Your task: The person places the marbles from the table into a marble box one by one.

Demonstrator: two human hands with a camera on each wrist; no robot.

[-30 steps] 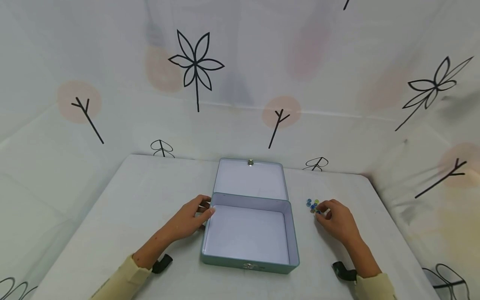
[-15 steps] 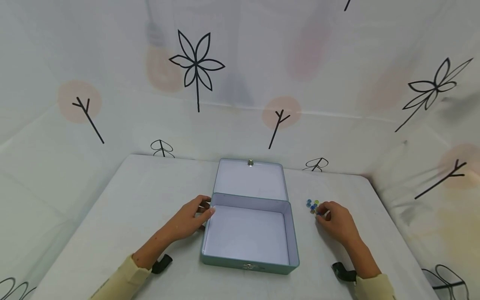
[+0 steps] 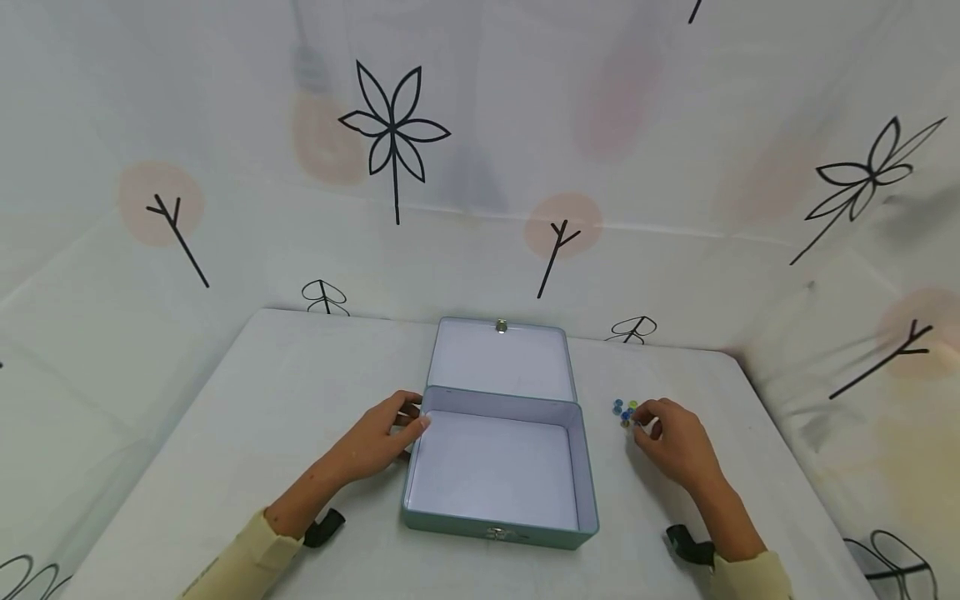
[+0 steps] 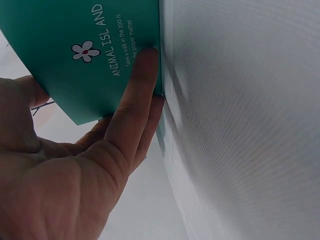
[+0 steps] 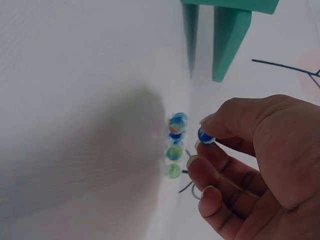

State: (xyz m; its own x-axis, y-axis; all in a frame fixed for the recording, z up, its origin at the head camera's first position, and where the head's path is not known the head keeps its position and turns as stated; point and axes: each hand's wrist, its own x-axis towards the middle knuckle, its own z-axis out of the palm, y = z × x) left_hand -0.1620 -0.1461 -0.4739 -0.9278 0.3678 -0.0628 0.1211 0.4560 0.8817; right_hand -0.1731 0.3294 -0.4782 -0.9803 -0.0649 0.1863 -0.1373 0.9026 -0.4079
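A green tin box [image 3: 501, 537] with a white inside lies with its hinged lid [image 3: 498, 354] folded back. My left hand [image 3: 375, 437] holds the box's left wall, thumb over the rim and fingers along the outside; in the left wrist view the fingers [image 4: 137, 95] lie against the printed green side. To the right of the box, my right hand [image 3: 675, 442] pinches a blue glass marble [image 5: 205, 135] between thumb and forefinger. The right wrist view shows it raised off the table, close to a small cluster of blue, green and orange-tinted marbles [image 5: 174, 152].
Everything stands on a white-covered table [image 3: 315, 358]. Behind and beside it hangs a pale cloth [image 3: 480, 167] printed with flowers and twigs. A metal clasp [image 3: 497, 532] sits on the box front. Dark wrist devices [image 3: 688, 546] show by both sleeves.
My right hand has risen slightly from the cluster, with the blue marble pinched in its fingertips. The left hand and the box have stayed in place.
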